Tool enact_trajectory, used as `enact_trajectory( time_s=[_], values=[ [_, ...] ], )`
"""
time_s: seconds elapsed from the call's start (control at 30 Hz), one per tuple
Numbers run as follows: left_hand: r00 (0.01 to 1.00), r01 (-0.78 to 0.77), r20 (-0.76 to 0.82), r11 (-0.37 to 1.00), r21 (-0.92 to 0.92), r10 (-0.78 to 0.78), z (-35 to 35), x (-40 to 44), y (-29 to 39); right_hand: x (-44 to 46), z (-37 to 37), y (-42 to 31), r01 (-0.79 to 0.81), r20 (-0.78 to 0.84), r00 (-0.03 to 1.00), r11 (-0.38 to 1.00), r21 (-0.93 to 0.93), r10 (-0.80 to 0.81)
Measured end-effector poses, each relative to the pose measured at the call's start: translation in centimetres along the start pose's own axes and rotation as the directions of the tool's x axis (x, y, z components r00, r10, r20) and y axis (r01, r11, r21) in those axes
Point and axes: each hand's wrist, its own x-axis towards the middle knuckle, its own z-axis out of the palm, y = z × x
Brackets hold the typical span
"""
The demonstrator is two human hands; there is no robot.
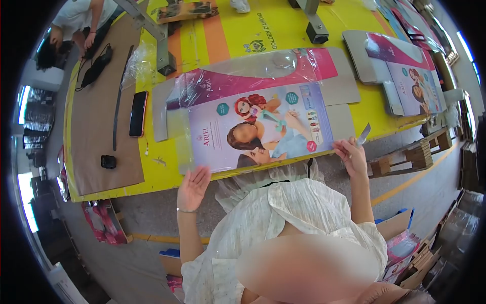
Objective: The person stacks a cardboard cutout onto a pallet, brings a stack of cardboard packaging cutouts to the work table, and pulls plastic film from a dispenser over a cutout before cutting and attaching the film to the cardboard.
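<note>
A flat printed Ariel doll box (217, 137) lies in front of me on the yellow table, with clear plastic film over its upper window. My left hand (195, 187) is open, palm up with the fingers stretched out, at the box's near left corner. I cannot tell whether it touches the cardboard. My right hand (350, 154) is closed at the box's near right corner, with a small knife blade (363, 134) sticking up from between its fingers. The knife's handle, if it has one, is hidden by the hand.
More flat printed boxes (410, 83) are stacked to the right. A phone (137, 114), a brown sheet (96, 147) and a small black object (108, 161) lie left. Metal posts (165, 62) stand behind the box. Another person (83, 20) is at the far left. A wooden pallet (415, 157) stands right.
</note>
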Motion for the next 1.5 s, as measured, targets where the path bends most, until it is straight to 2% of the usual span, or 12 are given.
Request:
enact_trajectory(
  time_s=[0.07,0.13,0.23,0.3,0.4,0.53,0.6,0.67,0.87,1.0,1.1,1.5],
  values=[
    [0.98,-0.19,0.037,0.883,0.429,0.194,0.8,0.6,-1.0,-0.4,1.1,1.0,0.09,-0.027,0.996,0.996,0.004,-0.09],
    [0.799,-0.452,0.447,-0.087,0.888,0.402,3.9,0.4,-2.4,-1.4,2.9,2.5,0.181,-0.061,0.982,0.983,0.008,-0.18],
    [0.567,-0.618,0.814,-0.718,0.321,-0.125,8.9,1.7,-5.3,-2.9,4.7,4.6,0.458,0.302,0.889,0.676,-0.577,-0.344],
    [0.599,-0.627,0.771,-0.727,0.281,-0.218,9.2,2.3,-5.6,-1.8,4.2,5.7,0.875,0.782,0.467,0.086,-0.477,-0.413],
    [0.77,-0.434,0.634,-0.783,0.446,-0.066,7.1,2.4,-3.3,-0.9,1.2,5.2,0.79,0.662,0.5,-0.02,-0.613,-0.558],
    [0.801,-0.26,0.574,-0.765,0.589,0.17,5.5,2.3,2.9,2.8,0.4,1.9,0.82,0.546,0.402,0.025,-0.571,-0.735],
    [0.718,-0.26,0.646,-0.761,0.594,0.259,8.0,3.0,5.5,5.5,3.9,-2.7,0.718,0.383,0.652,0.369,-0.591,-0.655],
    [0.526,-0.466,0.798,-0.685,0.56,0.294,11.8,5.7,7.9,10.8,8.5,-7.0,0.841,0.498,0.541,0.427,-0.332,-0.678],
    [0.428,-0.878,0.685,0.093,0.469,0.59,25.4,19.2,17.7,27.4,24.1,-21.3,0.953,0.418,0.293,0.298,-0.055,-0.86],
    [0.47,-0.848,0.335,0.312,0.428,0.817,32.2,25.0,23.4,27.7,29.0,-24.3,0.912,0.322,0.397,0.408,-0.034,-0.86],
    [0.502,-0.856,0.522,0.482,0.188,0.689,33.1,26.0,26.3,27.2,28.2,-25.5,0.804,0.541,0.484,0.594,0.035,-0.687],
    [0.435,-0.849,0.564,0.11,0.517,0.702,24.4,11.3,19.2,13.7,17.3,-19.6,0.851,0.527,0.467,0.523,-0.051,-0.71]
  ],
)
